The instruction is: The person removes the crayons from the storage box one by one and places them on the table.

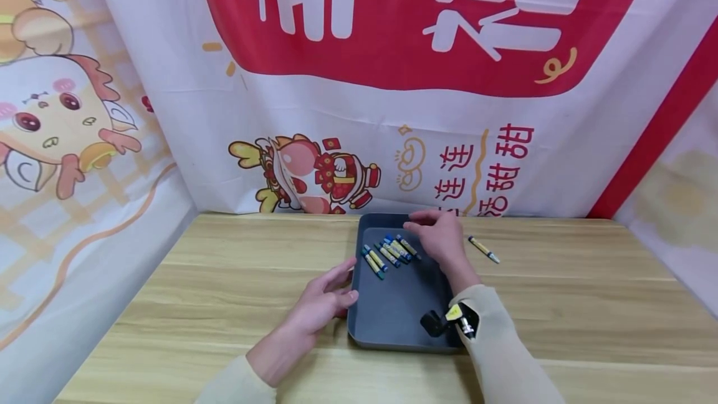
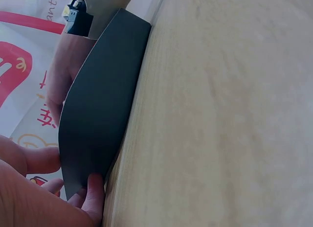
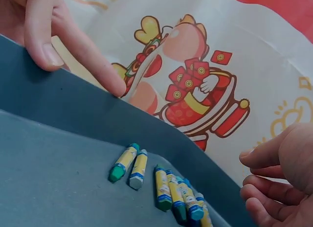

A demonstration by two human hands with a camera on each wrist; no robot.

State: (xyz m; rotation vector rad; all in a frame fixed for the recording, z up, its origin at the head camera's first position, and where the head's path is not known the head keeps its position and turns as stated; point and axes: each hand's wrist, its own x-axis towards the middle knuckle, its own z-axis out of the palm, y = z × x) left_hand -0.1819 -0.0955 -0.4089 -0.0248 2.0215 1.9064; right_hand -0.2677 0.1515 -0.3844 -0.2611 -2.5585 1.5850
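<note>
A dark grey rectangular tray (image 1: 387, 323) sits on the table. Several crayons (image 1: 374, 260) with yellow-and-blue wrappers lie loosely in a row in its far half, their green and grey tips visible in the right wrist view. At the tray's left side, my left hand (image 1: 322, 298) grips the wall, thumb over the rim and fingers against the outside (image 2: 95, 197). My right hand (image 1: 440, 235) hovers over the tray's far right part, near the rim, its fingers loosely bent (image 3: 274, 188). Nothing shows between them.
One more crayon (image 1: 483, 249) lies on the wooden table (image 1: 561, 304), right of the tray. A printed cloth (image 1: 392, 111) hangs behind the table's far edge. A small black device (image 1: 449, 321) is strapped to the right sleeve.
</note>
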